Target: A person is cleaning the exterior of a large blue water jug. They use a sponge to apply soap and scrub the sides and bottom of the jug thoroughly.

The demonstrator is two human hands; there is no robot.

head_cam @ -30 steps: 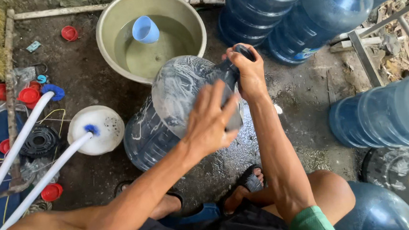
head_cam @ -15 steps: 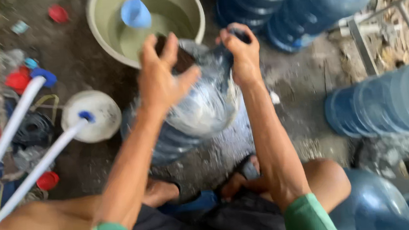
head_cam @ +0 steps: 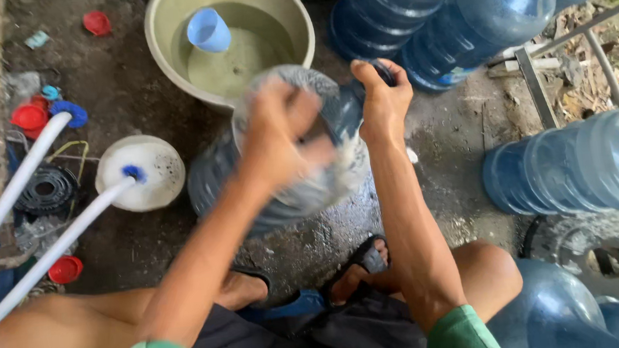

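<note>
A large clear blue water jug [head_cam: 214, 181] lies tilted on the wet concrete in front of me, blurred with motion. My right hand [head_cam: 381, 98] grips its neck at the upper right. My left hand [head_cam: 281, 139] is blurred and pressed against the jug's side, fingers spread over it. Just beyond the jug stands a pale green basin [head_cam: 166, 31] of cloudy water with a small blue cup [head_cam: 208, 31] floating in it. My feet in sandals [head_cam: 364, 262] rest below the jug.
Several big blue jugs [head_cam: 452, 15] crowd the top right, right edge and bottom right. Two white pipes [head_cam: 42, 239] cross the left side by a white lid [head_cam: 151, 172]. Red caps [head_cam: 29, 116] and a black coil [head_cam: 46, 191] litter the left. A metal frame [head_cam: 538, 86] stands at right.
My left hand moved from the jug's lower side up over its top and back across its side, rubbing it. The jug rocked under it while the right hand kept the neck.
</note>
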